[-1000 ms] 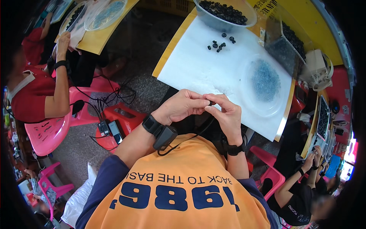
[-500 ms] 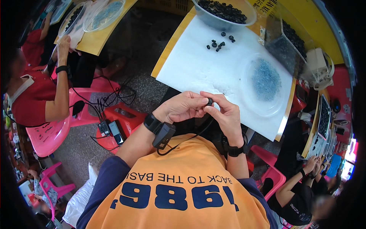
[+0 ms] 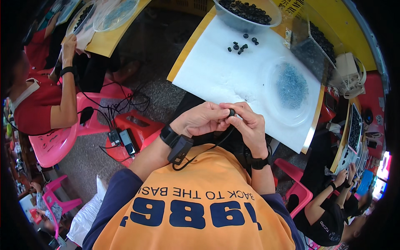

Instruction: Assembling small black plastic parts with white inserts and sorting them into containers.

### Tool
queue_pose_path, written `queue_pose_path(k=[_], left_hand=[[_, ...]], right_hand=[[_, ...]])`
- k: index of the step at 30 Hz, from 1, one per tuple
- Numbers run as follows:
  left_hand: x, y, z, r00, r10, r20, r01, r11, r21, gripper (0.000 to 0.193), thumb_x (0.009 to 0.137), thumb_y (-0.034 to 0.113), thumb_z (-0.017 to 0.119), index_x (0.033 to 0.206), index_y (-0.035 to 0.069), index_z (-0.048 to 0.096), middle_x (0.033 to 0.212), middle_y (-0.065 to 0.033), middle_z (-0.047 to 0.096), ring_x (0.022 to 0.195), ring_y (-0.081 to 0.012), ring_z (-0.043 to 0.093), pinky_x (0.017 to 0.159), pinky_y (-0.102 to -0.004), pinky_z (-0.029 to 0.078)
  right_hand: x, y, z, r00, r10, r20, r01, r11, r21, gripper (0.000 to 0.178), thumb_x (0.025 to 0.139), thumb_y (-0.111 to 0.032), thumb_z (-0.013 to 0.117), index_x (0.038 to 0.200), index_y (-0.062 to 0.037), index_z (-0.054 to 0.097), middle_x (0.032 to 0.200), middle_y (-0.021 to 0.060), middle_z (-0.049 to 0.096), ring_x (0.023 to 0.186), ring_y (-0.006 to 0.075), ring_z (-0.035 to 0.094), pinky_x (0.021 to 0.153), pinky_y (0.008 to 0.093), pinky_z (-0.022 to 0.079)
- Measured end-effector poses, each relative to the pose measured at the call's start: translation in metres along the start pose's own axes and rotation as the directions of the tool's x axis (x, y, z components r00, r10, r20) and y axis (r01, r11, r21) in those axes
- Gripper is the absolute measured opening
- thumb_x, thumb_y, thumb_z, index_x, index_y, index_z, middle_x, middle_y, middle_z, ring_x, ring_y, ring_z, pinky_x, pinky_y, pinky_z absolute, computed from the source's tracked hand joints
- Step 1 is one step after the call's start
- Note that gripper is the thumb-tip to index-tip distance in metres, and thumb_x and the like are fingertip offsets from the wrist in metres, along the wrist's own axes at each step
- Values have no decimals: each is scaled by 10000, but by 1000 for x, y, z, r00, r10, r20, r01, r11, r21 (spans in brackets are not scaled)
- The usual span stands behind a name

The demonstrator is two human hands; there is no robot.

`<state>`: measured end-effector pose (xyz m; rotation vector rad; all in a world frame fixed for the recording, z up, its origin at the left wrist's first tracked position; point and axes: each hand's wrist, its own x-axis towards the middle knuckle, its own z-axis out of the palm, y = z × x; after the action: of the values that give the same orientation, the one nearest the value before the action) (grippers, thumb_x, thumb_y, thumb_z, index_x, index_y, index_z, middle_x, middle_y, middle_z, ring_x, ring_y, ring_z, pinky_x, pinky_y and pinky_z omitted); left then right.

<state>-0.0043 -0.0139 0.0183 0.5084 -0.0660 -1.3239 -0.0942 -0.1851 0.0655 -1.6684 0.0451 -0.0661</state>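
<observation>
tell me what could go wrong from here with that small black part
The small black part is pinched in the fingers where both hands meet, so it might slip and drop. The loose black parts lie on the white sheet, outside the bowl, and could scatter if bumped. The black cable looping from the left wrist could perhaps snag.
</observation>
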Motion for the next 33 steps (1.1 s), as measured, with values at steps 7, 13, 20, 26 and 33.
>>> queue_pose_path(k=[7,13,20,26,33], left_hand=[[4,-3,9,992,29,-124,-32,999,-19,289,1018,272,584,945,15,697,865,-39,657,795,-126,591,760,-277,498],[4,9,22,989,23,-143,-29,999,-43,456,1069,376,444,1061,-3,697,938,-47,676,839,-132,590,793,-278,498],[13,16,8,987,51,-155,-54,998,-14,437,1073,333,443,1190,-43,631,938,-36,670,832,-128,611,841,-286,526],[31,37,7,967,176,-184,-191,980,-64,399,1064,295,477,1159,-63,625,949,-69,668,843,-120,622,799,-231,538],[46,40,-17,924,336,-183,-353,933,-72,419,1079,336,412,1331,23,532,1157,-95,640,1061,-180,613,944,-321,509]], right_hand=[[1,8,-3,996,92,1,-91,987,132,282,927,-52,642,1201,-10,692,1063,39,655,940,92,577,779,234,498],[0,-6,-12,997,78,-20,-69,960,272,319,955,-37,596,1268,8,643,1182,57,637,1016,117,583,889,237,485],[-3,-31,-43,999,40,-7,-31,864,503,360,934,53,518,1282,56,610,1109,102,672,937,128,611,890,283,484],[52,-93,-125,929,-86,-359,286,783,552,347,983,-49,568,1313,56,557,1274,172,609,1023,166,633,902,258,517],[113,-64,-174,973,16,-229,179,573,800,415,1012,-132,568,1368,63,483,1295,183,616,1063,171,638,927,273,532]])
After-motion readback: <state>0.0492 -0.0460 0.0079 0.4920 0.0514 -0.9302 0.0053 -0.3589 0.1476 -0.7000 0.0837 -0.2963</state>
